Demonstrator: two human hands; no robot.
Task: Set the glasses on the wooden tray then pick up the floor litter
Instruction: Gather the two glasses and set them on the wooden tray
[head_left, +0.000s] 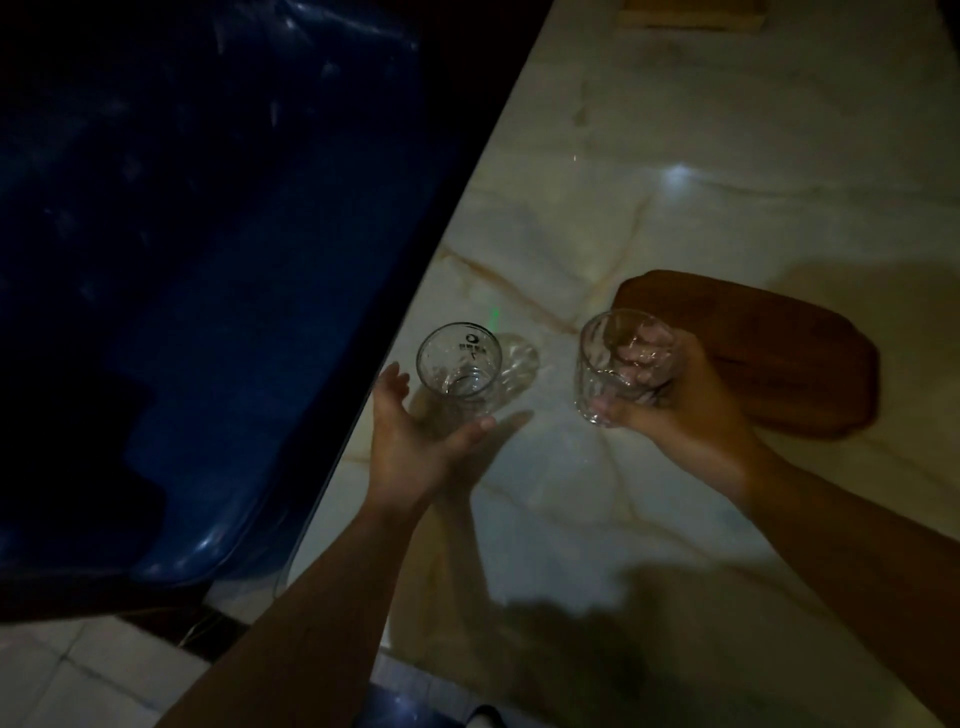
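The scene is dim. A clear glass with a printed logo (460, 366) stands upright on the marble table near its left edge. My left hand (415, 441) is spread open just in front of it, fingers cupped around its base without clasping it. My right hand (675, 410) grips a second clear glass (621, 364), tilted and lifted off the table. Directly behind that hand lies the dark wooden tray (779, 358), with nothing visible on it.
The marble table (675, 182) runs away to the upper right, its left edge slanting diagonally. A dark blue seat (208, 260) fills the left. A light wooden object (691, 15) sits at the table's far end. Pale floor tiles (78, 670) show at the lower left.
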